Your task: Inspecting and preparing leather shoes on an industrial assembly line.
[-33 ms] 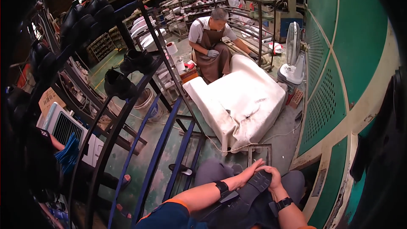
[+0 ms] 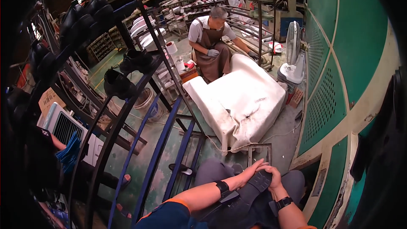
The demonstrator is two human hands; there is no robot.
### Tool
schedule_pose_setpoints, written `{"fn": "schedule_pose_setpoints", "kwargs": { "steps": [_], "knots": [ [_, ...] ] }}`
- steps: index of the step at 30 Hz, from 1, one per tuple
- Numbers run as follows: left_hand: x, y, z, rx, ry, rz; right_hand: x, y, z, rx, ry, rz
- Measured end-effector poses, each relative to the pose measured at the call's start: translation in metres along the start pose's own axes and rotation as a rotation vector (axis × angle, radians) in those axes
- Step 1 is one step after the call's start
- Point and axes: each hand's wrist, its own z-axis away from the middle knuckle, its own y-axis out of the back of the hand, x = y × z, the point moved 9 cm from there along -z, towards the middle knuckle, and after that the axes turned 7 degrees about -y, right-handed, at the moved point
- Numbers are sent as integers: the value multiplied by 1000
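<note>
A black shoe rests over my lap, its treaded sole turned up and one end between my hands. Along the left side of that end lies my left hand, fingers long and close together, pressing against it. My right hand curls round the other side, its fingers bent over the end and meeting the left fingertips. Both wrists carry black bands. How the rest of the shoe lies is hard to see against my dark clothing. Under the hands are my grey trousers.
Ahead stands a block draped in white cloth, with a seated person in a brown apron behind it. A blue rack with black shoes rises at left. A green machine panel flanks my right, near a fan.
</note>
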Motion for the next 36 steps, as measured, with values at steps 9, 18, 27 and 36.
{"fn": "schedule_pose_setpoints", "kwargs": {
  "steps": [9,18,27,36],
  "knots": [
    [-4,9,27,118,68,55,-4,-18,12,147,25,158],
    [26,-15,48,7,-188,42,-17,-41,30,125,98,116],
    [31,-17,52,-105,-332,-171,-38,-59,41,130,286,353],
    [36,-24,53,-201,-462,-319,-51,-70,53,80,342,482]
  ]
}}
